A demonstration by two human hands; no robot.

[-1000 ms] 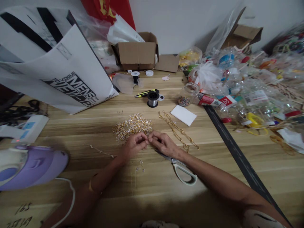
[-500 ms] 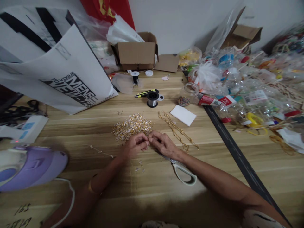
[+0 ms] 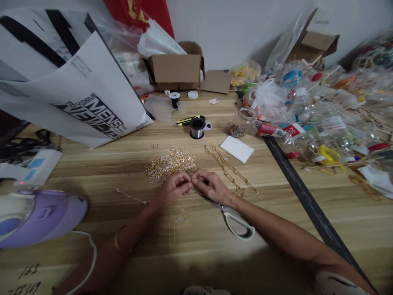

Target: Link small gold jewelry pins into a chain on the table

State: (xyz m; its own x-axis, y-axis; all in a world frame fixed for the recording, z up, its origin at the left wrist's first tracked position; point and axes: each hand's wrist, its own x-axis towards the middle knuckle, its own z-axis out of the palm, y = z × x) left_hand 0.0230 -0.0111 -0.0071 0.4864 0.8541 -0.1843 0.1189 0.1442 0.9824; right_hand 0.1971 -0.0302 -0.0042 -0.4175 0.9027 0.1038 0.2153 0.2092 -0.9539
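My left hand and my right hand meet fingertip to fingertip, both pinched closed. Whatever lies between the fingers is too small to make out. Just beyond them is a heap of small gold and silver beads. Scissors with pale handles lie partly under my right wrist. A gold beaded chain stretches out to the right of my hands. Several loose clear beads rest on the near side, and a thin strand with beads trails off left of my left wrist.
A wire spool, a yellow cutter, a jar of beads and a white pad stand farther back. At left are a purple iron and a large paper bag. Plastic bottles pile up at right.
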